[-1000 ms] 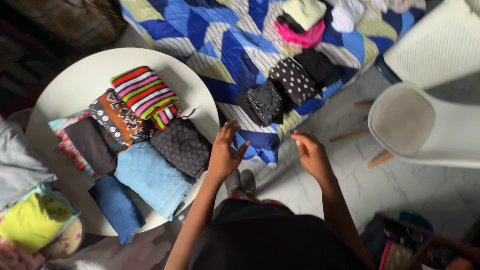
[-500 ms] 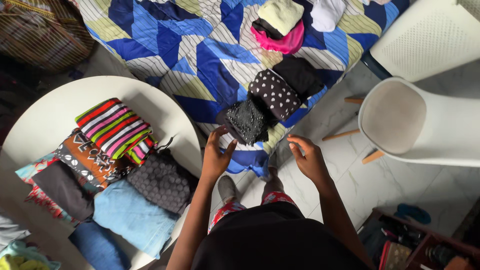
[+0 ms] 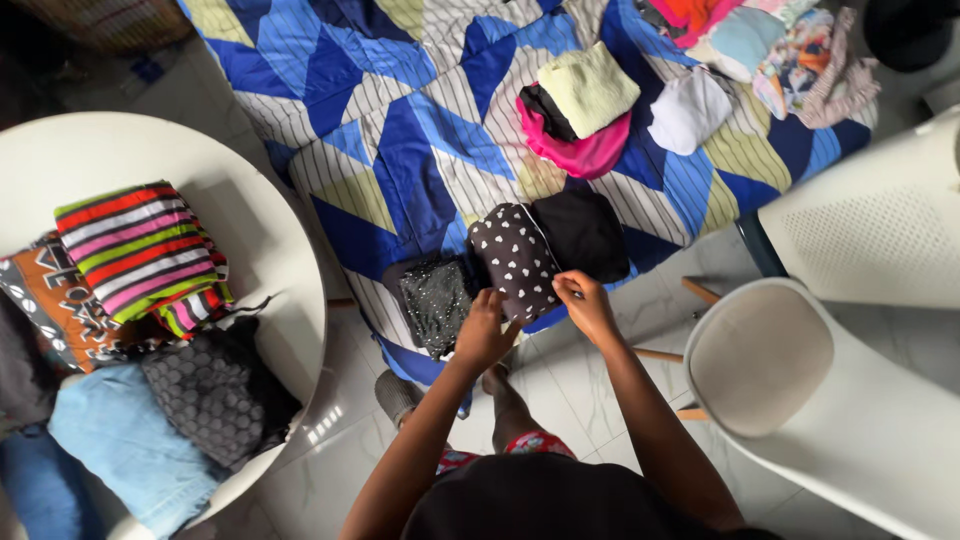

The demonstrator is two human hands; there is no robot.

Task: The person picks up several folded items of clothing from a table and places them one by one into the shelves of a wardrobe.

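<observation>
As the folded spotted cloth (image 3: 514,262) lies at the bed (image 3: 420,160) edge, left hand (image 3: 484,332) and right hand (image 3: 587,305) pinch its near hem. Judged soft, light, limp; best gripped at the folded corners.

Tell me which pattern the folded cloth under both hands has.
Black with white dots, seen best in the head view.

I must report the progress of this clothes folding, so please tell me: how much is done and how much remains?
Done: folded pieces lie stacked on the round white table, among them a striped garment, and small folded piles sit on the quilt. In hand: the left hand and right hand both grip the near edge of the black white-dotted garment. Left: a loose heap of clothes at the quilt's far corner looks unfolded.
</observation>
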